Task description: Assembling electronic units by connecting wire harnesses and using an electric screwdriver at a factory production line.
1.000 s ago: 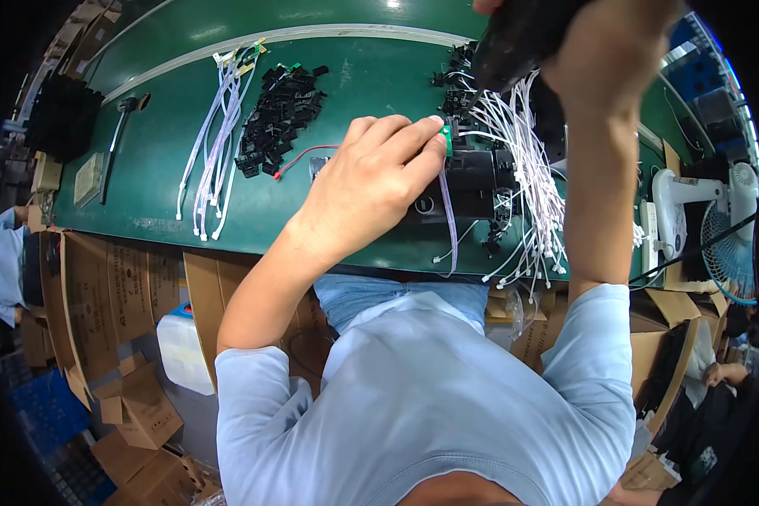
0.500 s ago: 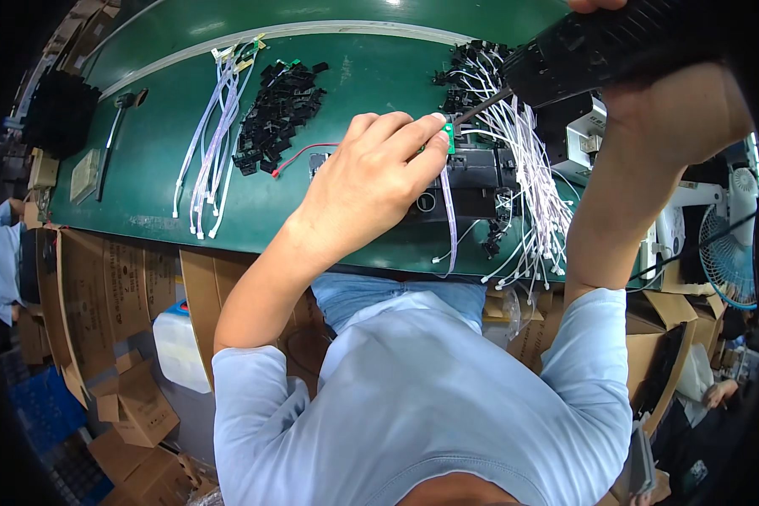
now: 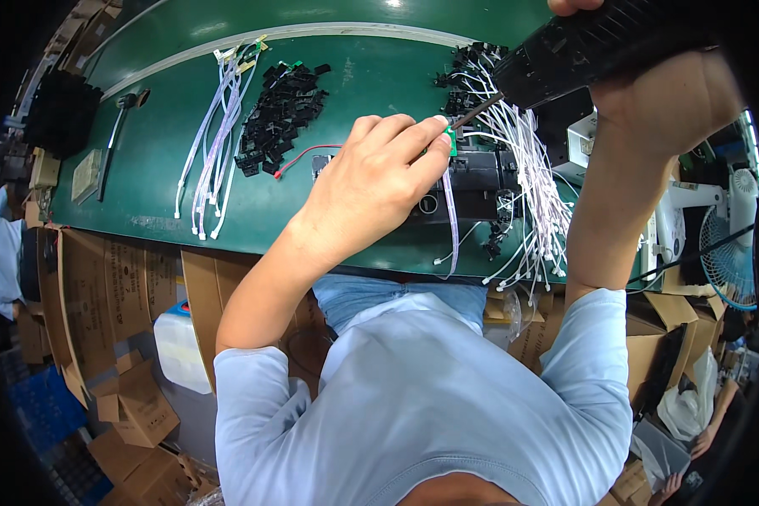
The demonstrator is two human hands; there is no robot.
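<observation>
Over green tabletop (image 3: 375, 80), pinched green board (image 3: 453, 144) in bunched left hand (image 3: 379, 166), left of white cables (image 3: 531, 169); wrapped right hand (image 3: 670, 99) round black power driver (image 3: 565, 63), bit (image 3: 479, 111) at board. Looked like screw-driving; called for steady board, aligned bit.

Brown cardboard boxes (image 3: 150, 415) stand below 1 long green workbench (image 3: 148, 185).
</observation>
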